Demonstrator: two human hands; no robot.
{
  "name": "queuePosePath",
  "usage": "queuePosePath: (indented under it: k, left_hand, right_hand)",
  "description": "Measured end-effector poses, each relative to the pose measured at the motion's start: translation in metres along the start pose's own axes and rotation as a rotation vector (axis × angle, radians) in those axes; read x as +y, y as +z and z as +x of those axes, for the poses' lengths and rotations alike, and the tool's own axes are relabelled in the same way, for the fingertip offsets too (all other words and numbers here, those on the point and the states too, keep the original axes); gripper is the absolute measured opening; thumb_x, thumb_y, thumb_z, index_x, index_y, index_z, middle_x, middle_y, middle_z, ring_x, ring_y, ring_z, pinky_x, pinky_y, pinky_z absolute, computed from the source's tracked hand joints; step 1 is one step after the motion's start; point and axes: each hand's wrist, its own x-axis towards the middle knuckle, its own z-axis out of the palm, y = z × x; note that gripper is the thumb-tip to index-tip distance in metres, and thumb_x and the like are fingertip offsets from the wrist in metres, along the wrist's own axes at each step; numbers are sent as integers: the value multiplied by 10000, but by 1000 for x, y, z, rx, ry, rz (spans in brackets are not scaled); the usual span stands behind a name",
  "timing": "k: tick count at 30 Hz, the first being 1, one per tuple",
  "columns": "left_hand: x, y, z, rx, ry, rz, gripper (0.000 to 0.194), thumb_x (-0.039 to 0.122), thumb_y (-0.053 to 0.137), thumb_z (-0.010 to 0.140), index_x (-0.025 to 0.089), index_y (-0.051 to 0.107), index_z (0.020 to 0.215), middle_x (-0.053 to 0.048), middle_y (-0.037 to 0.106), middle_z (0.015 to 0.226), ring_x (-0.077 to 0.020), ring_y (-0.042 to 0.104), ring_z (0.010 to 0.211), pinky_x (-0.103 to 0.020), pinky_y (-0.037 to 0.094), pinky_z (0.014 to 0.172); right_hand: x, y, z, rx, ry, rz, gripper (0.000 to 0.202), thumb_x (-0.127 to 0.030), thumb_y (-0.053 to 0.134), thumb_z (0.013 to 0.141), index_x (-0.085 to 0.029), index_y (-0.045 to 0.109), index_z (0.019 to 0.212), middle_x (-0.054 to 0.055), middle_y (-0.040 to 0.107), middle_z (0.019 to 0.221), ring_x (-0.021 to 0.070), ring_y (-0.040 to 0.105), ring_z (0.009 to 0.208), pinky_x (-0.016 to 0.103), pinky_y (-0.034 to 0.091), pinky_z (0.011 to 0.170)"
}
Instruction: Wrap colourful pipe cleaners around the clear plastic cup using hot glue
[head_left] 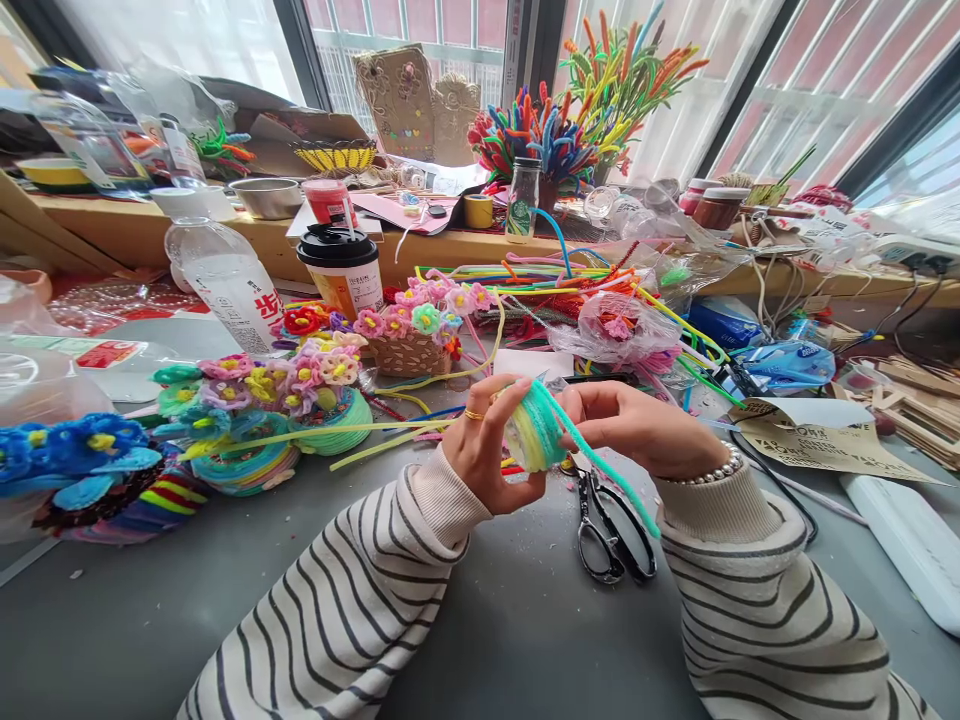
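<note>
My left hand grips a small round container from the left, thumb below and fingers on top. Turquoise and pale yellow pipe cleaners are wound about its side, and its clear end shows near my palm. The loose end of a turquoise pipe cleaner slants down to the right, past the fingers of my right hand. Those fingers are pinched together at the container's right side, on the turquoise strand; their tips are partly hidden. Below my right hand, black-handled scissors lie on the grey table.
On the left stand pipe-cleaner flower pots, a water bottle and a lidded paper cup. Loose pipe cleaners are heaped behind my hands. A printed paper bag and a white device lie to the right.
</note>
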Motion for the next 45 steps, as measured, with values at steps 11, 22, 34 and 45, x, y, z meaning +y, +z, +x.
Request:
queuePosePath:
  k: [11, 22, 34, 45]
  left_hand:
    - [0, 1, 1, -9, -41, -51, 815, 230, 620, 577, 106, 259, 1297, -167, 435, 1147, -292, 462, 1089, -442, 444, 879]
    - [1, -1, 1, -41, -134, -159, 815, 226, 632, 595, 115, 228, 1294, -168, 409, 1150, -270, 446, 1076, -378, 468, 816]
    - [0, 0, 2, -17, -114, -92, 804, 255, 631, 597, 128, 235, 1285, -158, 419, 1134, -271, 451, 1055, -400, 467, 821]
    - [0, 0, 0, -83, -284, -180, 811, 257, 626, 588, 148, 246, 1296, -152, 419, 1150, -254, 488, 987, -327, 513, 661]
  right_hand:
    - [0, 1, 2, 11, 3, 30, 139, -168, 687, 671, -148, 557, 625, -60, 538, 616, 54, 479, 595, 195, 354, 588]
    - [-1, 3, 2, 84, -19, 30, 120, -248, 699, 667, -148, 638, 693, -25, 577, 690, 74, 508, 657, 207, 390, 640]
    - [-2, 7, 1, 150, -18, 2, 179, -306, 707, 642, -151, 649, 711, 7, 593, 730, 108, 527, 681, 235, 414, 631]
    - [1, 12, 6, 251, -49, 22, 209, -337, 733, 604, -166, 671, 707, 14, 643, 781, 130, 557, 737, 272, 427, 728]
